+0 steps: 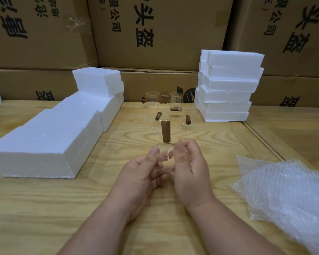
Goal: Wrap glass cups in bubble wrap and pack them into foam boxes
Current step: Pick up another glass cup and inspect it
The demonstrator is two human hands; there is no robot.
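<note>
Both hands hold one glass cup [164, 159] above the table [44, 208]: left hand [142, 173] and right hand [189, 173] curl round its wall, wooden handle [166, 131] pointing away. Thin, light, slippery, probably fragile; grip the body, not the handle. Bubble wrap [284, 190] lies right of the grip.

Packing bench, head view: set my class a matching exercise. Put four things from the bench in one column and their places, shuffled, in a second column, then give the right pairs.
Column 1
1. bubble wrap
2. tall stack of foam boxes
3. held glass cup
4. long row of foam boxes

Column 2
A. between the left hand and the right hand, wooden handle pointing away
B. lying on the table, along the left side
C. piled on the table at the near right
D. standing at the far right, before the cardboard cartons

Pairs: 1-C, 2-D, 3-A, 4-B
</note>
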